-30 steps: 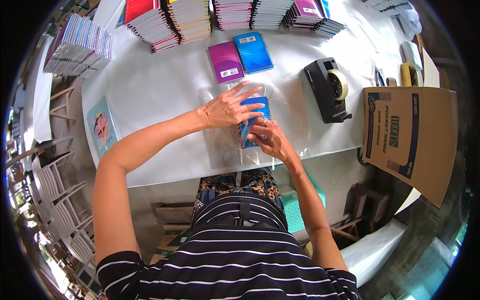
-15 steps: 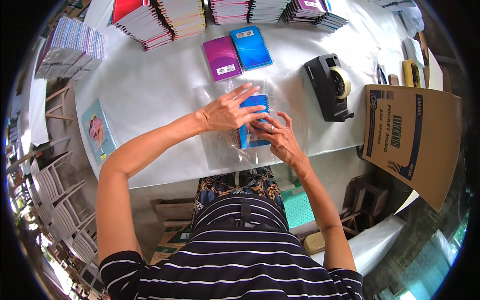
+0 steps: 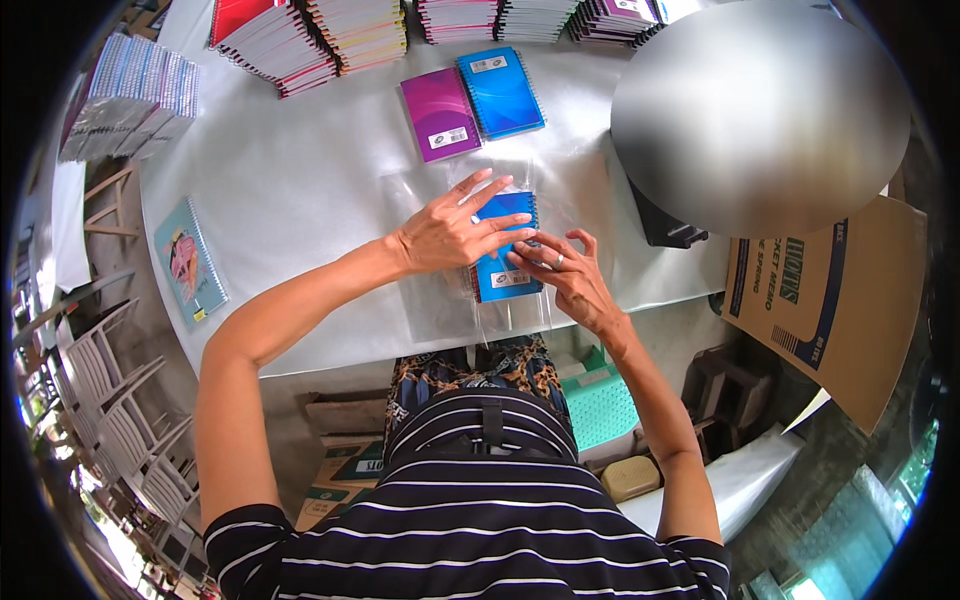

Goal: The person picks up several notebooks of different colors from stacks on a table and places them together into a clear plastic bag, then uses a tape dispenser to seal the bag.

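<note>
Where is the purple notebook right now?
In the head view, the purple notebook lies on the white table, beside a blue notebook, just beyond the hands.

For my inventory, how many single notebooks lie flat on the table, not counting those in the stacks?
4: a purple notebook and a blue notebook side by side, a blue one under both hands, and a pale picture-cover notebook at the left edge. Others may be hidden.
</note>
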Available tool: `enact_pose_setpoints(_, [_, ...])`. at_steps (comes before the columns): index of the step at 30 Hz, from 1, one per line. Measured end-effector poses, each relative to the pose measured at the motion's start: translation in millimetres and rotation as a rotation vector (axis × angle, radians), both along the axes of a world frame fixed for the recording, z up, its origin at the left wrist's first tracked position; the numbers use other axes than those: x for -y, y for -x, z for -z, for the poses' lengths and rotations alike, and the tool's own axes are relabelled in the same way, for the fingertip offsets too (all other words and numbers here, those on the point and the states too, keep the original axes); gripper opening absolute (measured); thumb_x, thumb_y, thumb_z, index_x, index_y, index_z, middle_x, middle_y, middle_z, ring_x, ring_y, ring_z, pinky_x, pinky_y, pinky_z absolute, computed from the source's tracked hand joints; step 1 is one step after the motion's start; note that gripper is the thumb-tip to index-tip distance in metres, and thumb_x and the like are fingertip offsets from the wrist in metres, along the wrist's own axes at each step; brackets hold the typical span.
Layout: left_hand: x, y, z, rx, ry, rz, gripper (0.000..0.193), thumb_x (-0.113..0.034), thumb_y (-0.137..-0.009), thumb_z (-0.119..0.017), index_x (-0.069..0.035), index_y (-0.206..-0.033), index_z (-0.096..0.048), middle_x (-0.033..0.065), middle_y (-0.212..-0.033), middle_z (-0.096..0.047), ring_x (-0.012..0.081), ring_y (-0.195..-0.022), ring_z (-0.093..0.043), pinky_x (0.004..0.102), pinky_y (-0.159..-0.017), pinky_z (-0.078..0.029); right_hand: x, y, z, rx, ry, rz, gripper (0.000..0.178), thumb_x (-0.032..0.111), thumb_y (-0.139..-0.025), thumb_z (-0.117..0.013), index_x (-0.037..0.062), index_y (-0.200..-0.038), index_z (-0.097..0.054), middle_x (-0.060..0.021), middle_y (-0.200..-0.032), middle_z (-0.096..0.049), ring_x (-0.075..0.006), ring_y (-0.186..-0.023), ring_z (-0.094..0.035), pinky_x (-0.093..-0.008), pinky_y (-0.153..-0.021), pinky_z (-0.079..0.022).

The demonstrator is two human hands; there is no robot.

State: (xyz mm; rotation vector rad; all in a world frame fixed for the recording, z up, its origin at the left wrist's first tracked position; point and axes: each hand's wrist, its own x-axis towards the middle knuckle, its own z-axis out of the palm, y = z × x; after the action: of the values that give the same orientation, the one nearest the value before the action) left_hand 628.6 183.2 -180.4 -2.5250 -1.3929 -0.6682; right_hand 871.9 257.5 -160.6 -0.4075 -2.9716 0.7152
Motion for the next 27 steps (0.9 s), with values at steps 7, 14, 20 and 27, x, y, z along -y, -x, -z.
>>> enact_pose_setpoints(7, [-2.7,-5.3,-4.1,0.032,0.034,0.012,0.040,-0.026,-0.079,-0.060,-0.023,-0.118,-0.067,-0.0052,-0.119,-0.065,0.0296,-0.126,-0.051,0.0500,-0.115,-0.028,6.5,8.6,-6.4,0.078,-0.021,0.004,0.071,-0.009,-0.068,-0.056,0.0305,-0.127,-0.062,0.0007,-0.123,-0.058,-0.0214,-0.124,-0.045,-0.0484,-0.103,-0.028])
enact_pose_setpoints(14, [-5.3,-14.3,7.6,0.036,0.154,-0.061,0.037,-0.026,-0.081,-0.058,-0.026,-0.117,-0.067,-0.0071,-0.127,-0.061,0.0281,-0.133,-0.043,0.0544,-0.116,-0.024,6.7,6.7,-4.5,0.092,0.016,-0.010,0.070,-0.008,-0.070,-0.054,0.0309,-0.127,-0.062,-0.0002,-0.127,-0.056,-0.0227,-0.125,-0.044,-0.0509,-0.108,-0.024])
enact_pose_setpoints(20, [-20.1,-18.5,-21.6,-0.013,0.461,-0.216,0.074,-0.034,-0.070,-0.072,-0.035,-0.139,-0.045,-0.0083,-0.152,-0.034,0.0271,-0.146,-0.017,0.0620,-0.114,-0.021,5.9,6.7,-4.6,0.073,0.003,-0.020,0.070,-0.010,-0.070,-0.052,0.0300,-0.127,-0.062,-0.0001,-0.131,-0.055,-0.0212,-0.127,-0.044,-0.0506,-0.111,-0.021])
enact_pose_setpoints(27, [-41.8,-16.9,-32.3,0.023,0.742,-0.350,0.117,-0.034,-0.050,-0.088,-0.030,-0.150,-0.027,-0.0005,-0.159,-0.018,0.0301,-0.148,-0.006,0.0655,-0.113,-0.017,-50.4,-45.2,-33.2,-0.296,0.163,0.250,0.028,-0.004,-0.079,-0.064,0.0129,-0.100,-0.073,-0.0064,-0.113,-0.066,-0.0230,-0.108,-0.060,-0.0408,-0.098,-0.042])
